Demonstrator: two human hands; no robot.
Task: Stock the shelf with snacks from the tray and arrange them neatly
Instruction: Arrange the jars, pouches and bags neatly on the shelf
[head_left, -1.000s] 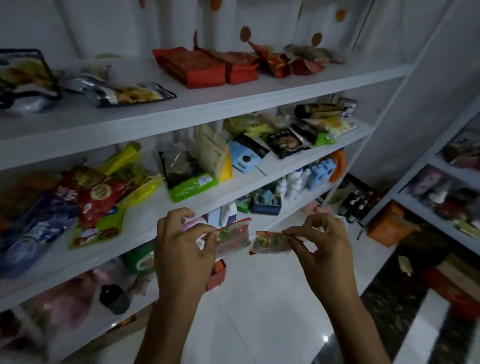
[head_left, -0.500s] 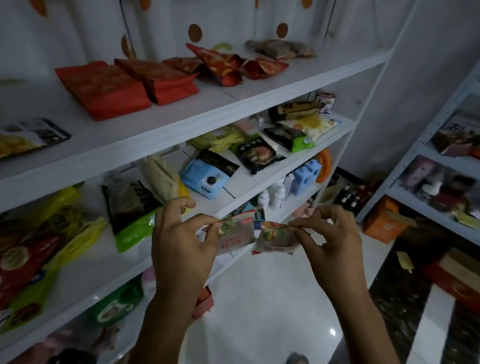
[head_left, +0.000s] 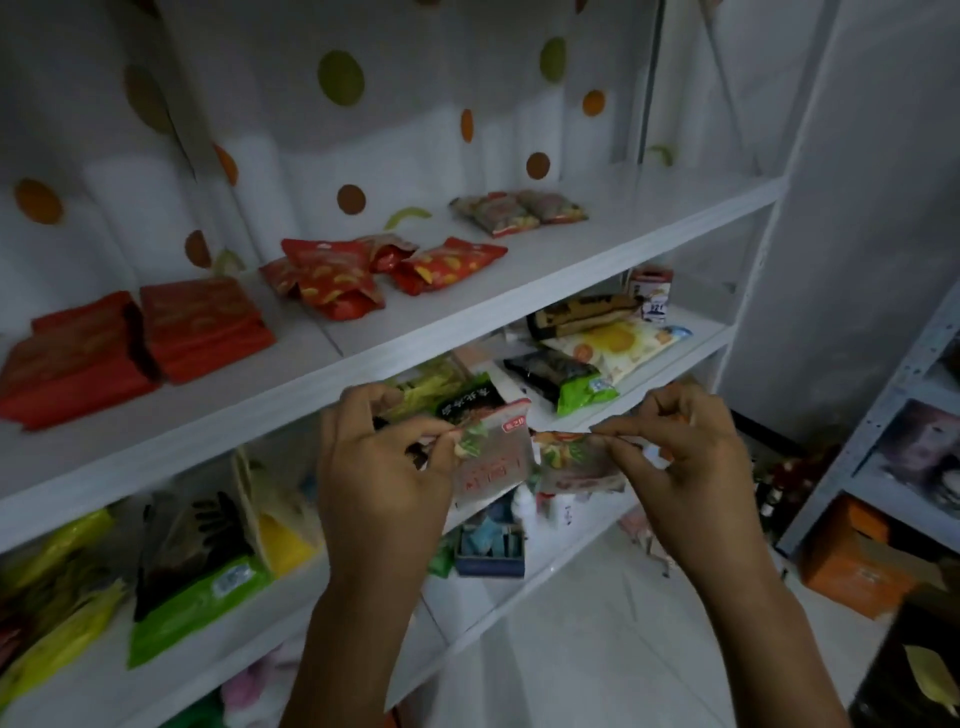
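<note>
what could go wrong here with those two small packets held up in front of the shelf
The left hand pinches the left packet and the right hand the right packet, each only by its top edge, so either could slip and fall to the floor.
The red packs on the top shelf lie overlapped near its front edge; a reach past them might nudge one off.

Cannot read print on left sachet, pinched in left hand, nor on right sachet in right hand: blurred. Cannot fully see blue box behind the hands. Found red packs, yellow bags and side rack cut off by frame edges.
</note>
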